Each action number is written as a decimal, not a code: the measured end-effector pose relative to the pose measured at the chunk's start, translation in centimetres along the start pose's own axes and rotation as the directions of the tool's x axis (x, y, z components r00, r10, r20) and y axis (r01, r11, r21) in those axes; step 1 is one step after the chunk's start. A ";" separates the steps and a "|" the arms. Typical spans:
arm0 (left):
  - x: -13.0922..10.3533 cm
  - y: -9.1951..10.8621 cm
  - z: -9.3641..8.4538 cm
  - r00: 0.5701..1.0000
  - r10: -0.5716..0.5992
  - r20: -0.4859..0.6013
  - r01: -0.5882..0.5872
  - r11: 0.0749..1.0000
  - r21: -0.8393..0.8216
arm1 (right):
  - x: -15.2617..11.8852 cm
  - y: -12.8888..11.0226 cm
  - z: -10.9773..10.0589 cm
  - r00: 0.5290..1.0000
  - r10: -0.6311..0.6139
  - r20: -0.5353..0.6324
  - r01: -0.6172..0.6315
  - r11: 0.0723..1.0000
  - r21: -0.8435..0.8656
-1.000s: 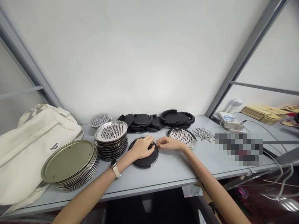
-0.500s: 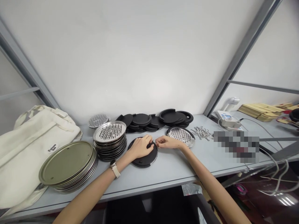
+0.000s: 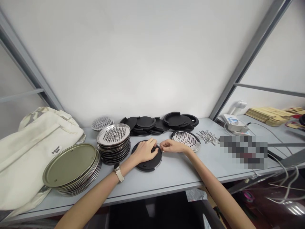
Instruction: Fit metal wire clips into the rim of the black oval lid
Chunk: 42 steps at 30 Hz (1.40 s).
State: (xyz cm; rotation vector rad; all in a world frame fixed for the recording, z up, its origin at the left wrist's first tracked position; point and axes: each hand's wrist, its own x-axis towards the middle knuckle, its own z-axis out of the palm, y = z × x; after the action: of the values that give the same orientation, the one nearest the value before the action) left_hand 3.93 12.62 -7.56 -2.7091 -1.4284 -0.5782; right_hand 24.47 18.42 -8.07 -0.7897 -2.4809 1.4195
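A round black disc (image 3: 144, 167) with a shiny strip on its lower right edge lies flat on the shelf. My left hand (image 3: 146, 150) rests on top of it, fingers curled over its upper right part and holding it down. At that edge my right hand (image 3: 172, 146) pinches a small metal wire clip (image 3: 160, 145), mostly hidden by the fingertips. Behind the right wrist sits a round grater plate (image 3: 187, 140) in a black rim. A loose pile of wire clips (image 3: 208, 137) lies to its right.
Stacked grater discs (image 3: 114, 135) stand left of my hands, beside a stack of green round plates (image 3: 71, 163) and a cream cloth bag (image 3: 28, 152). Black round holders (image 3: 144, 122) lie along the wall. Cables and a white device (image 3: 234, 124) occupy the right.
The whole view has shifted slightly, with things appearing a little further right. Both hands keep nearly the same place at the black disc's edge.
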 end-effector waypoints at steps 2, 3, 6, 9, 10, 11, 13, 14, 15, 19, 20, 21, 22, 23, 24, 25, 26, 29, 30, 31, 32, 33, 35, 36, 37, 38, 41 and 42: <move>0.0 0.0 0.1 1.000 0.000 -0.005 0.000 1.000 -0.003 | 0.0 0.0 0.0 1.000 0.000 0.003 0.000 1.000 0.000; 0.0 0.0 0.1 1.000 0.003 -0.009 -0.003 1.000 -0.003 | 0.0 0.0 0.0 1.000 0.001 0.003 -0.001 1.000 0.000; -0.1 0.0 0.2 1.000 0.015 -0.019 -0.015 1.000 -0.004 | 0.0 -0.1 0.0 1.000 0.001 0.004 -0.001 1.000 -0.001; -0.1 0.0 0.1 1.000 0.017 -0.021 -0.017 1.000 -0.004 | 0.0 -0.1 0.0 1.000 0.000 0.005 0.000 1.000 -0.001; -0.1 0.0 0.1 1.000 0.018 -0.022 -0.018 1.000 -0.004 | 0.0 -0.1 0.0 1.000 0.000 0.005 0.000 1.000 -0.001; -0.1 0.0 0.1 1.000 0.019 -0.021 -0.019 1.000 -0.003 | 0.0 -0.1 0.0 1.000 0.001 0.005 -0.001 1.000 -0.002; -0.1 0.0 0.1 1.000 0.016 -0.019 -0.016 1.000 0.002 | 0.0 0.0 -0.1 1.000 0.004 0.006 -0.004 1.000 -0.003; -0.1 0.1 0.1 1.000 0.014 -0.016 -0.014 1.000 0.004 | 0.0 0.0 -0.1 1.000 0.006 0.007 -0.006 1.000 -0.003; -0.1 0.1 0.0 1.000 0.010 -0.013 -0.010 1.000 0.007 | 0.0 0.0 -0.1 1.000 0.007 0.007 -0.007 1.000 -0.004; -0.1 0.2 -0.1 1.000 0.004 -0.003 -0.004 1.000 0.007 | 0.0 -0.1 -0.1 1.000 0.012 0.005 -0.012 1.000 -0.007; -0.1 0.2 -0.1 1.000 0.002 -0.001 -0.002 1.000 0.005 | -0.1 -0.1 -0.1 1.000 0.012 0.002 -0.012 1.000 -0.008; -0.1 0.3 -0.2 1.000 -0.001 0.002 0.001 1.000 0.002 | -0.1 -0.1 -0.1 1.000 0.013 0.001 -0.013 1.000 -0.009; -0.1 0.3 -0.2 1.000 -0.003 0.007 0.003 1.000 -0.002 | -0.1 -0.1 -0.1 1.000 0.014 0.000 -0.014 1.000 -0.010; -0.1 0.3 -0.3 1.000 -0.007 0.012 0.007 1.000 -0.006 | -0.1 -0.1 -0.1 1.000 0.016 0.001 -0.016 1.000 -0.010; -0.1 0.3 -0.3 1.000 -0.010 0.017 0.010 1.000 -0.011 | -0.1 -0.1 -0.1 1.000 0.018 0.002 -0.018 1.000 -0.010; -0.1 0.3 -0.3 1.000 -0.012 0.020 0.013 1.000 -0.016 | -0.1 -0.1 -0.1 1.000 0.021 0.002 -0.021 1.000 -0.010; -0.1 0.3 -0.4 1.000 -0.013 0.024 0.013 1.000 -0.020 | -0.1 -0.1 -0.1 1.000 0.024 0.001 -0.024 1.000 -0.009; -0.1 0.4 -0.4 0.999 -0.006 0.049 0.006 1.000 -0.008 | -0.1 -0.1 -0.1 1.000 0.029 -0.005 -0.029 1.000 -0.006; -0.1 0.4 -0.3 0.998 -0.005 0.060 0.005 1.000 0.001 | -0.1 -0.1 -0.1 1.000 0.030 -0.007 -0.030 1.000 -0.005; -0.1 0.4 -0.3 0.998 -0.006 0.070 0.006 1.000 0.008 | -0.1 -0.2 -0.1 0.999 0.032 -0.007 -0.032 0.999 -0.004; -0.1 0.4 -0.3 0.997 -0.009 0.077 0.008 1.000 0.013 | -0.2 -0.2 -0.1 0.999 0.034 -0.007 -0.034 0.999 -0.003; -0.1 0.4 -0.3 0.997 -0.011 0.083 0.010 1.000 0.013 | -0.2 -0.3 -0.1 0.999 0.036 -0.007 -0.036 0.999 -0.002; -0.1 0.3 -0.2 0.996 -0.010 0.086 0.010 1.000 0.004 | -0.2 -0.3 -0.1 0.999 0.036 -0.006 -0.036 0.999 0.003; -0.1 0.3 -0.2 0.997 -0.006 0.083 0.006 1.000 -0.004 | -0.2 -0.3 -0.1 0.999 0.035 -0.005 -0.035 0.999 0.007; -0.1 0.3 -0.2 0.997 -0.001 0.076 0.002 1.000 -0.013 | -0.2 -0.2 -0.1 0.999 0.032 -0.003 -0.032 0.999 0.010; -0.1 0.2 -0.2 0.998 0.006 0.068 -0.004 1.000 -0.023 | -0.2 -0.2 -0.1 1.000 0.030 -0.002 -0.030 0.999 0.013; -0.1 0.1 0.0 0.999 0.020 0.047 -0.018 0.999 -0.043 | -0.1 -0.1 -0.1 1.000 0.028 0.001 -0.028 0.999 0.020; -0.1 0.1 0.0 0.999 0.020 0.042 -0.018 0.999 -0.045 | -0.1 -0.1 -0.1 1.000 0.027 0.001 -0.027 0.999 0.021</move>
State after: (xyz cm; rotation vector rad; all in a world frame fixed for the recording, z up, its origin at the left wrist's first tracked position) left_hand 3.96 12.50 -7.60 -2.7827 -1.4147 -0.5621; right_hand 24.59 18.38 -7.92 -0.8222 -2.4603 1.4530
